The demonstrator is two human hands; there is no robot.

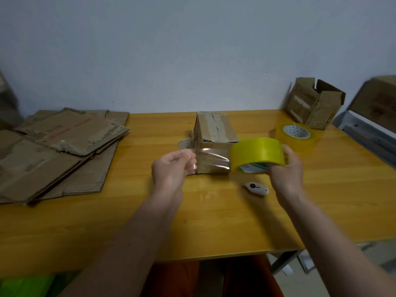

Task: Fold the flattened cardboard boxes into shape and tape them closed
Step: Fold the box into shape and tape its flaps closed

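A small folded cardboard box [216, 129] stands in the middle of the wooden table [214, 221], old tape along its top seam. My right hand [286, 168] grips a yellow tape roll [258, 154] just in front of the box's right side. A clear strip of tape [214, 159] stretches from the roll leftward across the box's near face. My left hand [173, 166] pinches the free end of that strip at the box's left corner. A loose flap [186, 142] sticks out on the box's left.
A pile of flattened cardboard boxes [57, 151] covers the table's left part. A small white cutter [256, 188] lies near my right wrist. A second tape roll [296, 133] and an open, worn box [312, 103] sit at the back right. A grey shelf [368, 125] stands beyond the right edge.
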